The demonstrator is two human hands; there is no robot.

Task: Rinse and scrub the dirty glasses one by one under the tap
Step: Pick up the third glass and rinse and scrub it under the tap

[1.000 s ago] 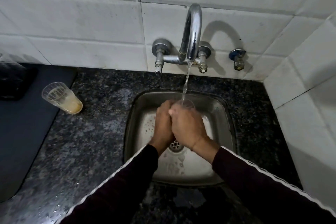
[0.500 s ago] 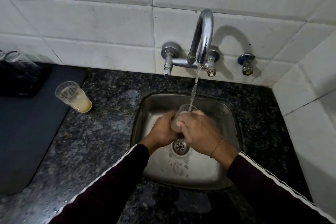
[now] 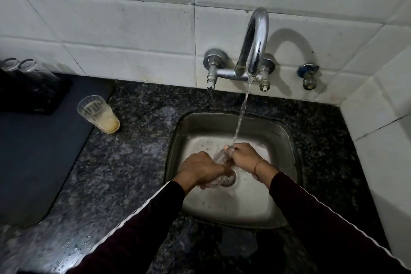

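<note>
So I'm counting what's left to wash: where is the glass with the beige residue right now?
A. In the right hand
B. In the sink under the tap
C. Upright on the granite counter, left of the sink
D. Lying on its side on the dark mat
C: the dirty glass stands upright on the granite counter, left of the sink, apart from both hands.
</note>
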